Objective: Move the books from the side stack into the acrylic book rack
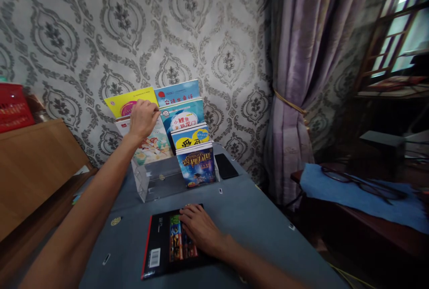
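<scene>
My left hand (143,118) reaches up to a clear tiered display rack (150,184) and has its fingers closed on the top edge of a white picture book (152,146) in the rack's left column, just below a yellow book (125,101). My right hand (199,227) lies flat, fingers stretched out, on a black book (161,244) that rests face down on the grey table (254,226), its barcode toward me. The rack's right column holds several colourful children's books (191,139), stepped one behind another.
A black phone (226,166) lies on the table right of the rack. A wooden cabinet (33,164) with a red box (13,106) stands at left. Patterned wallpaper is behind, a purple curtain (301,79) and a blue-clothed side table (362,195) at right.
</scene>
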